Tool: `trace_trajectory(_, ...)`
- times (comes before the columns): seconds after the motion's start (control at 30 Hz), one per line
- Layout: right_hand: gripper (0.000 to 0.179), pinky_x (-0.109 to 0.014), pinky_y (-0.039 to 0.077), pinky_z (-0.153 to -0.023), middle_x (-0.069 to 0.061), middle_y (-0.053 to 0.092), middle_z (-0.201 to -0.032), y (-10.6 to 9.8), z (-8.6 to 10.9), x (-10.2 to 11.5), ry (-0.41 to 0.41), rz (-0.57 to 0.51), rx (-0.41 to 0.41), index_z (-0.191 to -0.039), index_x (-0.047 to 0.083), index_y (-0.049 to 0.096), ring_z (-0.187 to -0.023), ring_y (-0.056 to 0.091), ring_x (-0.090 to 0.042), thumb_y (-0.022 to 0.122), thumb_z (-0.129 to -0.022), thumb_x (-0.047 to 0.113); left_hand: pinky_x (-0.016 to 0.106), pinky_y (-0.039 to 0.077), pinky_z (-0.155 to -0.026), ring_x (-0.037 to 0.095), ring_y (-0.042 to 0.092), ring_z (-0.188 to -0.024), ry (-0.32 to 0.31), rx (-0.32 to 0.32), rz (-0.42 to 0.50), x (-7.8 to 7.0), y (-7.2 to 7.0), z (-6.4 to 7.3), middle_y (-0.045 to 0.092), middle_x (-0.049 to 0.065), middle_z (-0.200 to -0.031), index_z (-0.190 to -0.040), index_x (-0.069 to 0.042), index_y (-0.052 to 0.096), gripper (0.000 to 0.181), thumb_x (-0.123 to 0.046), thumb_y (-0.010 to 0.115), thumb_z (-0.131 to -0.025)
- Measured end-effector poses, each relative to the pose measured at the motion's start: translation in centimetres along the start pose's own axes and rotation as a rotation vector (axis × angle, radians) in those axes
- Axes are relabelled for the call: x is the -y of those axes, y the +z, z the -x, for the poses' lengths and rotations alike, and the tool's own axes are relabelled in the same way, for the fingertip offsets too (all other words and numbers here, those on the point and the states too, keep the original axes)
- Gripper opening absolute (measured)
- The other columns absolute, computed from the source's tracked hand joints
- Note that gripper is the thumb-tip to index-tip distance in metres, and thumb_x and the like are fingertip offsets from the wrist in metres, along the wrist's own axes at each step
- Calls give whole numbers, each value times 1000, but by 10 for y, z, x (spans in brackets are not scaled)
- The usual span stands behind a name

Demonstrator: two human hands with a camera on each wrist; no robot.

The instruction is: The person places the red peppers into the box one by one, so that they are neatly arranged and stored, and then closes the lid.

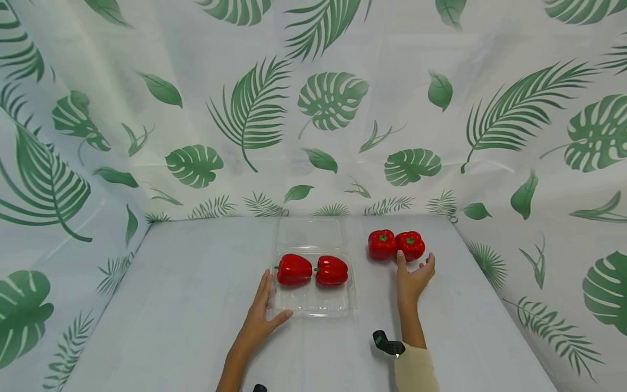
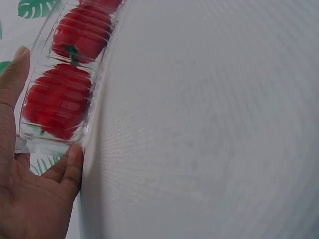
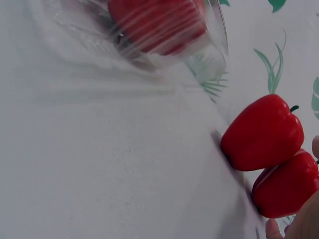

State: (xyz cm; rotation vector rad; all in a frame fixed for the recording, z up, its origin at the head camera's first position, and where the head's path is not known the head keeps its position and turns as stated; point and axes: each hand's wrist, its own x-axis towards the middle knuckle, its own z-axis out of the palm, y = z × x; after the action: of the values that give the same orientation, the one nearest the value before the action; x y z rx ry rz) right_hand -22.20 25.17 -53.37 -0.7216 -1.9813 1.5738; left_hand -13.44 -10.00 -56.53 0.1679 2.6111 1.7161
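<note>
A clear plastic clamshell box lies with its lid laid back, and two red bell peppers lie on their sides in it: the left one and the right one. Along the box's left edge my left hand rests, fingers straight and thumb spread toward the front corner. Two more red bell peppers, one touching the other, stand upright right of the box. My right hand is at the near side of the rightmost pepper, fingers spread and not closed round it. In the right wrist view that hand is mostly cut off.
The box's raised lid lies toward the back of the white table. A leaf-printed curtain stands behind and at both sides. A black wrist camera sits on my right wrist.
</note>
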Motion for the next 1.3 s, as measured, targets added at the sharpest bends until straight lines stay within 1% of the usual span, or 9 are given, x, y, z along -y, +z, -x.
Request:
trace_trajectory(0.13,88,-53,34,-117,-15,17,-159,0,-9,-4,16,2,30,-157,14,9,-145,23,-33,62,-93,43,48,37,-111,29,23,-150,-4,1,1,0,0,-1,8,-7,-166,-158,-25,13,100,-39,77,-82)
trace_trajectory(0.27,88,-52,32,-118,-15,16,-160,0,-15,-2,31,7,49,-157,13,9,-146,23,-34,62,-93,44,48,37,-110,29,23,-150,-9,3,1,-1,0,-2,8,-8,-166,-158,-25,13,100,-38,77,-82)
trace_trajectory(0.4,87,-51,31,-119,-15,16,-161,1,-19,1,35,16,56,-157,13,10,-147,22,-34,62,-93,43,48,37,-110,29,24,-150,-14,-1,-7,-1,0,-3,8,-8,-166,-158,-25,13,101,-39,77,-82)
trace_trajectory(0.53,85,-49,31,-119,-13,17,-161,2,-22,0,39,16,61,-156,14,12,-147,22,-32,62,-94,42,49,37,-110,30,24,-150,-23,-2,-16,-2,1,-2,8,-7,-166,-158,-25,13,101,-40,77,-81)
trace_trajectory(0.93,83,-48,33,-118,-14,22,-159,2,-27,-7,28,5,55,-155,12,15,-146,26,-32,65,-93,36,48,35,-111,28,21,-150,-15,-8,-28,-1,1,0,8,-8,-166,-158,-27,13,101,-40,77,-81)
trace_trajectory(1.13,81,-46,34,-118,-12,24,-159,2,-27,-7,43,-11,47,-154,12,17,-146,26,-30,66,-93,34,50,36,-110,31,23,-149,-14,-12,-21,0,2,0,8,-7,-166,-158,-27,13,101,-40,77,-81)
trace_trajectory(1.3,80,-47,34,-118,-13,26,-158,3,-29,-7,25,-21,47,-153,11,20,-146,27,-31,66,-93,35,49,35,-111,30,25,-149,-17,-13,-26,2,2,-1,8,-6,-166,-158,-28,13,101,-40,78,-81)
